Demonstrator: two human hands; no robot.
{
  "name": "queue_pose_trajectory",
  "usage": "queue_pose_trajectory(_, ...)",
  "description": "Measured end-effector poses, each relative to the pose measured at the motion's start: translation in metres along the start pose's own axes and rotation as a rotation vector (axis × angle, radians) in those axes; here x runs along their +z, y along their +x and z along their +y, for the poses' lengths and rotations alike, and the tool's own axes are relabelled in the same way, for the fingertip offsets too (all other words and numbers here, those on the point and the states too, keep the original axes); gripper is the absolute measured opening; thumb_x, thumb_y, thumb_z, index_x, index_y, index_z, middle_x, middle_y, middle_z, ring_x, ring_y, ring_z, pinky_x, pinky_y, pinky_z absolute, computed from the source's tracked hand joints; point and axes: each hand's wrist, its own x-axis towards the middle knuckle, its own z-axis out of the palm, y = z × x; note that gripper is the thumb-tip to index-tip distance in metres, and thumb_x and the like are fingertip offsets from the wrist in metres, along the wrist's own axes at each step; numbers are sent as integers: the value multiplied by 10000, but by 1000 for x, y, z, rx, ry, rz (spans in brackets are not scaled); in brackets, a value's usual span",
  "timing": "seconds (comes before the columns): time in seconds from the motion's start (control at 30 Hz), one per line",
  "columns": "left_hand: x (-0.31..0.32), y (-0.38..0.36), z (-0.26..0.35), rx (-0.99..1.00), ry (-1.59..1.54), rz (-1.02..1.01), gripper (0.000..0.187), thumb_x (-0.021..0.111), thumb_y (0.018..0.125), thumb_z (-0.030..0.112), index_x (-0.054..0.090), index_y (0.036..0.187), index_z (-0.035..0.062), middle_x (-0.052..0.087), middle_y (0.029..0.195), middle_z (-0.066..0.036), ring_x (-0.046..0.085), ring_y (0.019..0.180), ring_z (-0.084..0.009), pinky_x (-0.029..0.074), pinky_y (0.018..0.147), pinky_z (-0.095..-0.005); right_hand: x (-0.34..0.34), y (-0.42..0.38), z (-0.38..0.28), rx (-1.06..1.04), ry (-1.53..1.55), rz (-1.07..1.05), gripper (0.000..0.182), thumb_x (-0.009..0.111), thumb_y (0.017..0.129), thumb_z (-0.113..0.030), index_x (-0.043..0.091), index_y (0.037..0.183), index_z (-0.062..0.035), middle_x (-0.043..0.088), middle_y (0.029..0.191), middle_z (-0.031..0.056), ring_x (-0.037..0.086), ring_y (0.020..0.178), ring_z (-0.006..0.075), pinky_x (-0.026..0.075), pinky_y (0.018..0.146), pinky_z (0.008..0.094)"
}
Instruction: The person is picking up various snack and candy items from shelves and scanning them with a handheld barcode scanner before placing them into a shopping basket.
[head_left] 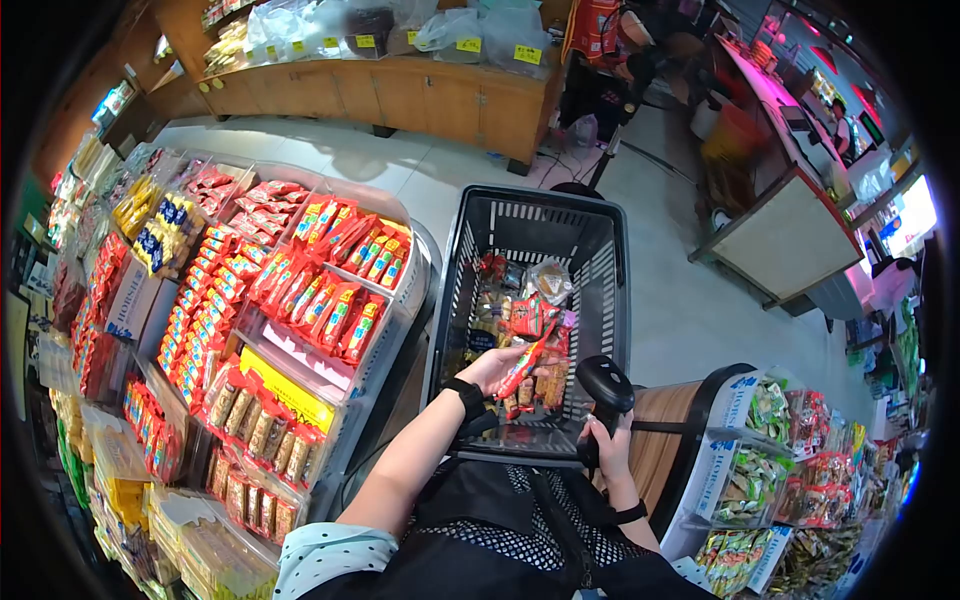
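Note:
My left hand (492, 368) is closed on a slim red snack packet (524, 368) over the near half of a black shopping basket (612, 240). Inside the basket lie several packaged snacks, among them a red packet (533, 317) and a clear bag (550, 282) near the middle. My right hand (608, 448) grips the handle of a black handheld barcode scanner (604, 384) at the basket's near right corner. The scanner's head points up and away from me. My left hand partly hides the snacks beneath it.
A tiered snack display (400, 330) with red packets stands close on the left. Another snack shelf (715, 470) is at the lower right. A wooden cabinet (400, 95) bearing plastic bags runs along the back. A counter (780, 235) stands far right, with a person (840, 130) behind it.

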Motion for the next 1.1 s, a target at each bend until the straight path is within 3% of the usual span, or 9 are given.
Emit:
queue_pose_trajectory(0.13, 3, -4, 2, 73, 45, 19, 486, 337, 946, 342, 308, 1310, 21, 334, 1337, -250, 525, 1080, -293, 539, 732, -334, -3, 5, -11, 65, 4, -118, 594, 559, 797, -45, 199, 1268, -10, 526, 967, 129, 560, 654, 162, 482, 597, 276)
queue_pose_trajectory(0.3, 0, -4, -3, 20, 62, 8, 601, 415, 893, 459, 322, 1301, 28, 353, 1321, -266, 526, 1076, -337, 552, 649, -329, -9, -3, -21, 197, -114, -179, 264, 563, 799, -111, 497, 1025, 8, 552, 760, 56, 552, 629, 124, 455, 686, 258)
queue_pose_trajectory(0.43, 6, -12, -2, -4, 97, -7, 590, 436, 881, 462, 365, 1280, 33, 348, 1330, -258, 519, 1087, -332, 549, 644, -320, -15, -2, -26, 294, -149, -249, 480, 565, 785, -86, 281, 1170, -50, 545, 763, 93, 559, 597, 152, 501, 546, 288)
queue_pose_trajectory(0.63, 7, -11, -9, -39, 181, -36, 511, 395, 915, 410, 377, 1290, 64, 406, 1283, -262, 551, 1048, -327, 543, 712, -318, -1, -1, -43, 369, -171, -297, 339, 594, 763, -86, 448, 1055, 5, 541, 776, 82, 559, 603, 149, 506, 525, 286)
queue_pose_trajectory(0.7, 8, -12, -10, -42, 165, -6, 483, 390, 922, 383, 377, 1288, 69, 421, 1272, -256, 552, 1045, -333, 559, 648, -304, 3, -4, -46, 346, -146, -268, 215, 589, 791, -131, 554, 961, -4, 540, 650, 25, 561, 571, 124, 468, 681, 224)
queue_pose_trajectory(0.77, 21, -19, -10, 12, 252, 11, 461, 387, 922, 380, 404, 1261, 68, 446, 1256, -236, 567, 1021, -321, 557, 578, -278, -1, -4, -37, 309, -164, -258, 209, 587, 789, -130, 558, 950, 1, 537, 639, 28, 561, 567, 126, 472, 660, 223)
queue_pose_trajectory(0.9, 45, -31, -6, 22, 418, 311, 366, 432, 914, 287, 428, 1210, 72, 591, 1094, -103, 644, 730, -155, 485, 432, -204, 0, -6, -32, 304, -141, -184, 192, 583, 783, -131, 561, 903, 17, 530, 622, 45, 556, 548, 136, 485, 593, 235)
queue_pose_trajectory(1.0, 64, -51, 1, 124, 497, 343, 340, 460, 904, 236, 428, 1199, 70, 622, 1004, -69, 636, 648, -136, 453, 405, -185, 11, -8, -41, 285, -103, -111, 199, 586, 777, -133, 548, 897, 22, 529, 630, 50, 554, 537, 139, 485, 563, 252)
queue_pose_trajectory(1.1, 78, -82, 26, 257, 484, 346, 338, 457, 896, 199, 396, 1204, 74, 604, 1021, -72, 621, 718, -119, 439, 399, -182, 13, -6, -38, 223, -75, -66, 212, 589, 775, -138, 533, 898, 26, 528, 640, 52, 552, 528, 141, 484, 534, 265)
